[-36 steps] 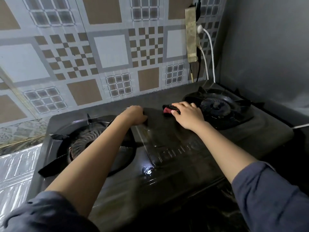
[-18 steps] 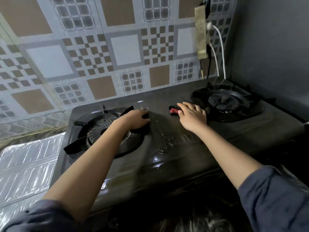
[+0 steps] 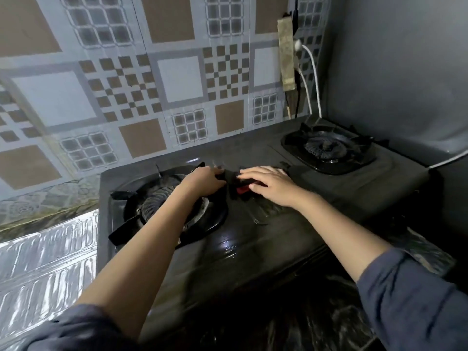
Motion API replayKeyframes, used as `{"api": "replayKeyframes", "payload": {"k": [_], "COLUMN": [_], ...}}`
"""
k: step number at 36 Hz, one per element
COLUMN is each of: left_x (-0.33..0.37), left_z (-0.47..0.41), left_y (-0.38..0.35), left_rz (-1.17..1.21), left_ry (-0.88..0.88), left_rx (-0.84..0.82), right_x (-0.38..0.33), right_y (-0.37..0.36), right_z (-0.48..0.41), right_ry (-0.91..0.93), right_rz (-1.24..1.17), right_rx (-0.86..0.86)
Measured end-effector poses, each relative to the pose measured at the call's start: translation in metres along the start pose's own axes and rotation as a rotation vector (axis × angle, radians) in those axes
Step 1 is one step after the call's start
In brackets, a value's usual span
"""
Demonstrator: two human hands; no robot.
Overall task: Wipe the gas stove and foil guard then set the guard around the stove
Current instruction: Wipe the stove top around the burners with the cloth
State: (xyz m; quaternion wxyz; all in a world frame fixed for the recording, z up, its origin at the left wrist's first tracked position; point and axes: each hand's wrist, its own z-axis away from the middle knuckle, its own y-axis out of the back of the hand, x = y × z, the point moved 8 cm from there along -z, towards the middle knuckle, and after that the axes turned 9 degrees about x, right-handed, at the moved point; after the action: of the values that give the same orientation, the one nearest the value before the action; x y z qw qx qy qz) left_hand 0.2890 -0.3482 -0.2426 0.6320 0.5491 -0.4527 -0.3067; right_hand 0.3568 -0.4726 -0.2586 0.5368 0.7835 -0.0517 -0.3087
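The black two-burner gas stove fills the middle of the view, and its top looks wet and glossy. A dark cloth with a red patch lies on the stove top between the burners. My left hand is curled on the cloth's left edge, beside the left burner. My right hand lies on the cloth's right part, fingers pointing left, and covers most of it. The silver foil guard lies flat on the counter to the left of the stove.
The right burner sits at the back right. A patterned tile wall stands close behind the stove, and a grey wall closes in the right side. A power strip with white cables hangs in the corner. A white cable runs along the right.
My right hand has slid left with the red-patched cloth and now almost touches my left hand. My left hand has stayed by the left burner. The view has shifted.
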Motion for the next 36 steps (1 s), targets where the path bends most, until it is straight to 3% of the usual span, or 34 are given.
{"api": "replayKeyframes", "payload": {"k": [4,9,17,24,29,36], "left_x": [-0.003,-0.005,-0.005,-0.008,-0.007,-0.007], "left_z": [-0.003,-0.005,-0.003,-0.002,-0.001,-0.005], "left_y": [-0.002,-0.005,-0.006,-0.007,-0.008,-0.009], "left_rz": [0.016,0.032,0.086,0.139,0.143,0.125], "left_ry": [0.000,0.004,0.009,0.032,0.012,0.005], "left_rx": [0.028,0.041,0.065,0.082,0.070,0.083], "right_x": [0.009,0.029,0.081,0.065,0.045,0.016], "right_y": [0.011,0.026,0.049,0.039,0.029,0.010], "right_z": [0.017,0.021,0.046,0.076,0.068,0.033], "right_ry": [0.042,-0.008,-0.515,-0.733,-0.724,-0.504], "right_rz": [-0.050,0.054,0.244,0.327,0.332,0.273], "right_rx": [-0.047,-0.006,0.186,0.340,0.314,0.197]}}
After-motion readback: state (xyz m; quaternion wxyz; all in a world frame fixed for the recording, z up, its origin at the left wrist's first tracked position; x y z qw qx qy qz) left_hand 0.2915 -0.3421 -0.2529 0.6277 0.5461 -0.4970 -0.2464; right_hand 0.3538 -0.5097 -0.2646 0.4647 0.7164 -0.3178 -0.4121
